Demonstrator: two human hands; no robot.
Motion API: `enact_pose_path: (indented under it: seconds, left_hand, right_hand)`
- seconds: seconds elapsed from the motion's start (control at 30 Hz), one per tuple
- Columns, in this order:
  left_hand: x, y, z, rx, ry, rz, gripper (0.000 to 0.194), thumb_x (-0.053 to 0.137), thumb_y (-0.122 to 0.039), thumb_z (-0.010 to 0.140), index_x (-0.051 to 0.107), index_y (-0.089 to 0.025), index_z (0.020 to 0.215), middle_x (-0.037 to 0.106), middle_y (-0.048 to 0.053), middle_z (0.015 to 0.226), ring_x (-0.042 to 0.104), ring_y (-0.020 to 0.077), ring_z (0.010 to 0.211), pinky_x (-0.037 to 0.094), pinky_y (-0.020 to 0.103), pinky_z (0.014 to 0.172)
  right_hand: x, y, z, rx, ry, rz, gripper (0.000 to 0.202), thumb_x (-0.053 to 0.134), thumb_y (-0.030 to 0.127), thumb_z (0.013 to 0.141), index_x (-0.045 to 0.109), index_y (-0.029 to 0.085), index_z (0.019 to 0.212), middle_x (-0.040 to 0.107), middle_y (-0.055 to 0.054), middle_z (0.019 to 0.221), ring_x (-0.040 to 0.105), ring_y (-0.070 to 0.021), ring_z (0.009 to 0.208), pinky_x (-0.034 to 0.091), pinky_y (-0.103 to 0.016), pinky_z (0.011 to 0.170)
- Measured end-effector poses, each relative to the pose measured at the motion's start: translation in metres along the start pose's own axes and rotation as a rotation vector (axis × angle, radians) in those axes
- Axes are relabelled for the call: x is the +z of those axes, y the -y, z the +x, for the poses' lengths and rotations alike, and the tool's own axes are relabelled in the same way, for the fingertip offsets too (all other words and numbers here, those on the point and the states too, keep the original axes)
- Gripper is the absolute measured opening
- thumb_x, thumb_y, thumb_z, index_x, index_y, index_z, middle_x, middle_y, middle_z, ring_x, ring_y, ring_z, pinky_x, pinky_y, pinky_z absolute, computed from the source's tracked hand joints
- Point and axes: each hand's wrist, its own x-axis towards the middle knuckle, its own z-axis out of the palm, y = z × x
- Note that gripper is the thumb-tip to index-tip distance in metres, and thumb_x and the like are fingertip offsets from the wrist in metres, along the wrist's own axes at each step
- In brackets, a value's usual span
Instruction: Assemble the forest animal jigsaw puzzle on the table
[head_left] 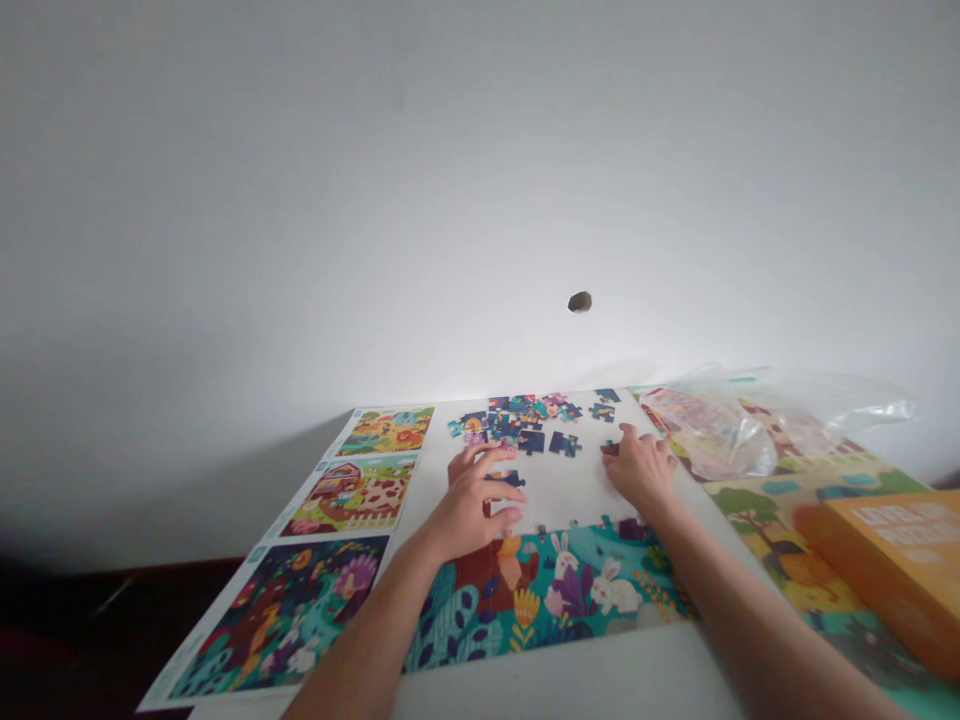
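Observation:
A partly joined jigsaw puzzle [592,585] with white rabbits and plants lies on the white table near its front. Behind it are several loose puzzle pieces [531,441], mostly dark blue. My left hand [476,505] rests at the upper left of the joined part with its fingers apart, over a dark piece [506,479] partly hidden beneath them. On the right, my right hand [637,468] has its fingertips on a small dark piece [611,449], mostly covered by the fingers.
A printed picture sheet [296,550] lies at the left edge. Clear plastic bags [720,430] sit at the back right on another colourful picture [757,510], beside an orange box [900,560]. A white wall [450,200] with a hole rises behind the table [585,680].

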Motion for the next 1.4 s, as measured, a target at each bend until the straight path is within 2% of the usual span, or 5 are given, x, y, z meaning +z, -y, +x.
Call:
enact_pose_path:
  seconds: [0.2,0.6,0.77,1.07,1.4]
  left_hand:
    - [0.010,0.023,0.003,-0.260,-0.266,0.192,0.025,0.057,-0.020,0.084,0.074,-0.033,0.098,0.064,0.002,0.117,0.049,0.0260,0.114,0.035,0.045,0.101]
    - [0.018,0.027,0.000,-0.407,-0.044,0.253,0.034,0.050,-0.047,0.089,0.064,-0.038,0.120,0.055,-0.001,0.138,0.037,0.0363,0.128,0.025,0.058,0.102]
    - [0.016,0.029,0.000,-0.453,-0.057,0.261,0.034,0.052,-0.046,0.089,0.065,-0.036,0.118,0.052,-0.001,0.141,0.033,0.0367,0.130,0.021,0.058,0.105]
    - [0.017,0.025,0.000,-0.350,-0.015,0.191,0.043,0.052,-0.038,0.090,0.051,-0.038,0.132,0.058,-0.001,0.135,0.030,0.0323,0.133,0.014,0.059,0.108]
    - [0.014,0.035,0.000,-0.507,-0.138,0.289,0.038,0.050,-0.024,0.087,0.059,-0.033,0.123,0.059,0.001,0.133,0.041,0.0333,0.123,0.027,0.059,0.102]
  right_hand:
    - [0.000,0.002,-0.001,-0.022,0.012,0.034,0.048,0.053,0.027,0.085,0.048,0.017,0.132,0.056,-0.018,0.112,0.053,-0.0330,0.108,0.041,-0.042,0.087]
    - [0.003,0.017,-0.012,-0.602,0.195,0.090,0.045,0.042,0.032,0.094,0.047,0.036,0.138,0.029,-0.002,0.154,0.016,-0.0335,0.142,0.021,-0.060,0.107]
    - [0.003,0.021,-0.013,-0.477,0.172,0.080,0.039,0.044,0.034,0.094,0.058,0.027,0.129,0.017,-0.005,0.159,0.012,-0.0379,0.143,0.016,-0.066,0.107]
    - [-0.008,0.030,-0.029,-0.853,0.371,0.234,0.054,0.031,0.050,0.098,0.029,0.032,0.149,0.024,-0.003,0.156,0.007,-0.0336,0.145,0.009,-0.068,0.109]
    - [-0.004,0.029,-0.025,-0.677,0.244,0.197,0.044,0.042,0.043,0.096,0.050,0.028,0.136,0.043,-0.008,0.146,0.024,-0.0351,0.140,0.014,-0.068,0.108]
